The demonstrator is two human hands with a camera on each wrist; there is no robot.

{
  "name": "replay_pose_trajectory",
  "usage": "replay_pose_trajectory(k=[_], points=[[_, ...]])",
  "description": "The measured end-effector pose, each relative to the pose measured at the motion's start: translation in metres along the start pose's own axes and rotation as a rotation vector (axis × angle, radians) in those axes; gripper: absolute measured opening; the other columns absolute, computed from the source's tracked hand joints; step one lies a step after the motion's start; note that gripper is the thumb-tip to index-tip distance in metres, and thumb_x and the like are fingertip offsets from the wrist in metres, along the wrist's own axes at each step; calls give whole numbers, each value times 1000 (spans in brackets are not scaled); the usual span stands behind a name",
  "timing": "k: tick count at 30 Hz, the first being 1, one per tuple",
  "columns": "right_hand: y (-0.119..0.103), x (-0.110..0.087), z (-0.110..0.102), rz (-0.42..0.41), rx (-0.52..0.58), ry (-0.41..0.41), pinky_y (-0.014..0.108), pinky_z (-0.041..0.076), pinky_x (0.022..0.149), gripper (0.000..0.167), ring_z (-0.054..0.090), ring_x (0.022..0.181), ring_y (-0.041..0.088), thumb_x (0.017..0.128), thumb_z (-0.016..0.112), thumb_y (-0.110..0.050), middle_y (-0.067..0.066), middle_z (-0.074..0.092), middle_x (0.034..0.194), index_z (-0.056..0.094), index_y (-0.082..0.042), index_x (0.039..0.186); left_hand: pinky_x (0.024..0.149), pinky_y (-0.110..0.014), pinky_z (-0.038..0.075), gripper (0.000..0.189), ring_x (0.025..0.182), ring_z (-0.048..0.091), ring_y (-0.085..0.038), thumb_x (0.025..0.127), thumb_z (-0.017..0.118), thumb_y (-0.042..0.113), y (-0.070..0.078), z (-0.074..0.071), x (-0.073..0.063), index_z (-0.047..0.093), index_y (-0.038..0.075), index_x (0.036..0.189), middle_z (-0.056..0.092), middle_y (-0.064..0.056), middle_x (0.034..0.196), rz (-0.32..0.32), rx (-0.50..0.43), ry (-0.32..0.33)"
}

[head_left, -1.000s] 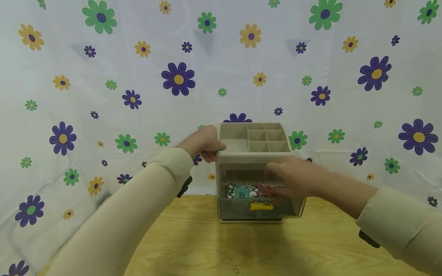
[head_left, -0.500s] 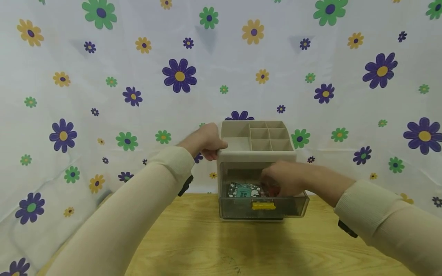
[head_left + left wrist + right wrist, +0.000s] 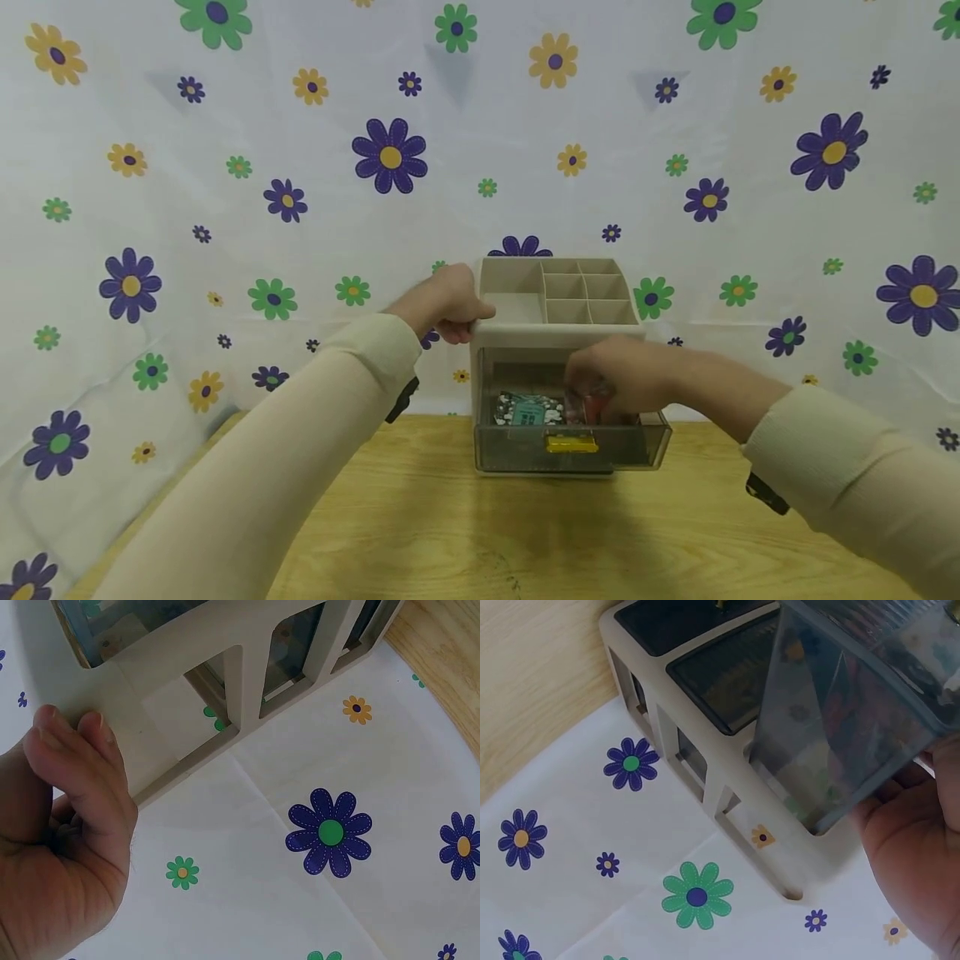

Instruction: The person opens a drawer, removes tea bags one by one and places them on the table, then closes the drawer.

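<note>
A beige desktop drawer organizer [image 3: 558,335] stands on the table, its smoky clear top drawer [image 3: 517,450] pulled out, with a yellow handle [image 3: 572,443]. My left hand [image 3: 447,302] grips the organizer's upper left edge, thumb over the rim and fingers curled outside. Reaching into the drawer from the right, my right hand [image 3: 630,375] pinches a red packet [image 3: 592,406], partly covered by the fingers. Beside it lies a black-and-white packet with a teal label [image 3: 529,410]. In the right wrist view, the hand [image 3: 911,840] shows behind the drawer's side wall [image 3: 847,727].
The organizer's top has one large compartment [image 3: 512,308] and several small ones [image 3: 587,287]. Window-like openings [image 3: 289,656] run down its side. A flower-patterned sheet [image 3: 300,150] hangs close behind, and the wooden table [image 3: 420,517] extends in front.
My right hand has moved left and deeper into the drawer and closed on the red packet, which now sits tilted under the fingers. My left hand stays on the organizer's edge.
</note>
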State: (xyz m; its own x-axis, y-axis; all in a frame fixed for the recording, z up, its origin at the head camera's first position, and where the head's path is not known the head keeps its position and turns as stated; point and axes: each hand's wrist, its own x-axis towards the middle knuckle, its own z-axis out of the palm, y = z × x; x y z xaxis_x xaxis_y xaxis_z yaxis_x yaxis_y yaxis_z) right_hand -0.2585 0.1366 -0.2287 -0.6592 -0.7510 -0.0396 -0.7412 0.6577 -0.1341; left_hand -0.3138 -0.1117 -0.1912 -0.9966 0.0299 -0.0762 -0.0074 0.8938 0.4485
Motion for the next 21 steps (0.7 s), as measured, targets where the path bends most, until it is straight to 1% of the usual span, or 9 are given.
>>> replay_pose_trajectory(k=[5,8,10,14,16,18,19,21], points=[[0,-6,-10,-5,9,41,41,60,91,35,65,102,20,84,74,1,0,69,108,67,-14,115,49,-27,61,28,41,58,-11,96,60,21,0,1,0,56,-5,103,59,-6,56,-3,-7,-1],[1,-12,-19,-1,34,89,40,61,89,35,66,106,24,86,72,0,4,69,113,66,-12,118,49,-27,61,28,41,58,-11,96,61,21,1,1,2,57,-5,102,60,-6,56,4,-9,5],[1,-18,-27,18,51,121,40,62,87,36,67,107,27,86,72,-1,8,70,116,65,-12,120,48,-26,60,27,41,58,-10,95,61,21,1,2,3,57,-5,101,59,-6,56,18,-6,15],[2,-32,-41,42,73,197,42,63,84,36,70,105,32,87,72,-2,16,71,116,62,-10,121,40,-22,51,25,41,52,-10,95,58,23,-6,4,2,58,-2,92,57,-3,53,66,7,26],[4,-39,-46,52,71,235,42,63,81,34,72,97,29,88,72,-4,16,73,111,61,-10,120,39,-21,47,28,41,50,-10,96,55,24,-11,4,0,59,0,83,55,-2,52,90,1,21],[9,-46,-49,59,72,283,42,63,79,34,73,91,26,88,73,-7,16,74,107,61,-8,120,41,-22,48,33,43,51,-10,97,52,25,-15,3,-5,60,2,74,56,-2,52,102,-43,-9],[11,-50,-51,67,72,308,42,63,78,35,72,88,23,88,74,-8,15,74,105,61,-8,120,43,-22,51,37,44,52,-11,98,52,26,-17,1,-7,60,2,71,56,-3,53,107,-76,-30],[17,-58,-54,92,58,363,41,61,74,36,71,80,18,88,75,-11,13,75,100,60,-7,121,51,-26,58,37,49,57,-13,99,52,25,-17,-3,-13,61,1,72,59,-5,59,110,-157,-81]])
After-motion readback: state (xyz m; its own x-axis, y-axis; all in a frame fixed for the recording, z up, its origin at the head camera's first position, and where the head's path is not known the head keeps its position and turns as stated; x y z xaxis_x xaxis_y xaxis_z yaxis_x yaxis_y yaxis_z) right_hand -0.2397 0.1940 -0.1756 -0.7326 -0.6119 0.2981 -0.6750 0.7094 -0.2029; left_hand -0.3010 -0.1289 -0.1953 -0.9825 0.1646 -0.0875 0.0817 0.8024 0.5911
